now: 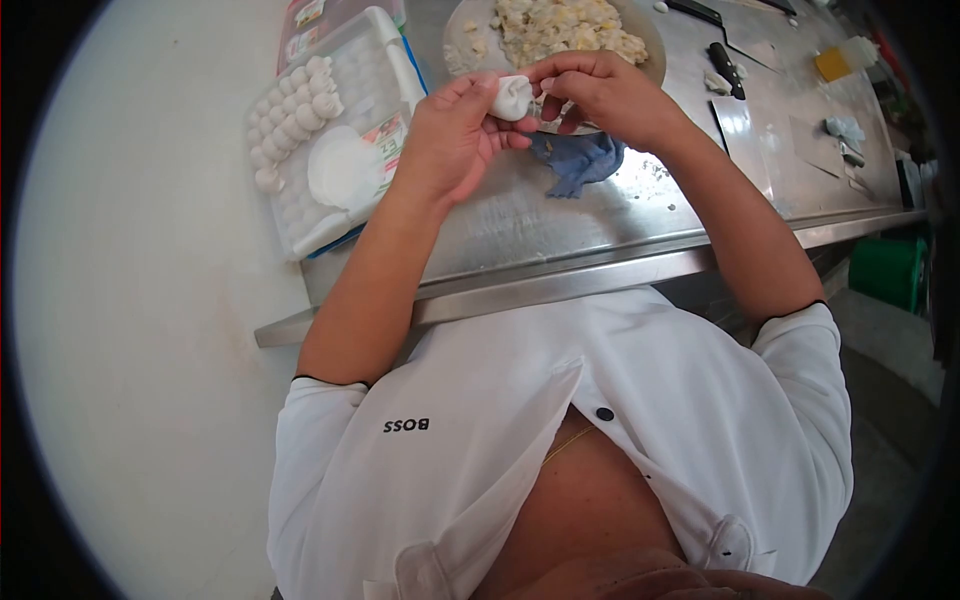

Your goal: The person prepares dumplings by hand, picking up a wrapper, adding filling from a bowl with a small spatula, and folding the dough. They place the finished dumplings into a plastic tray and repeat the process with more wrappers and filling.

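Observation:
A white dough dumpling [513,97], gathered at its top, sits in the fingers of my left hand [455,135]. My right hand [610,98] pinches the dumpling's right edge between thumb and fingertips. Just beyond both hands is a wide round bowl [462,50] with a chunky pale yellow-white filling [570,28]. To the left, a white moulded tray [300,225] carries rows of finished dumplings [295,112] and a stack of round white wrappers [343,168].
A crumpled blue cloth [580,163] lies below the bowl on the steel table [480,235]. Right of it are a black-handled knife [727,70], a scraper blade [743,140] and a bottle of yellow liquid [845,60]. A green bin [887,272] stands under the table's right end.

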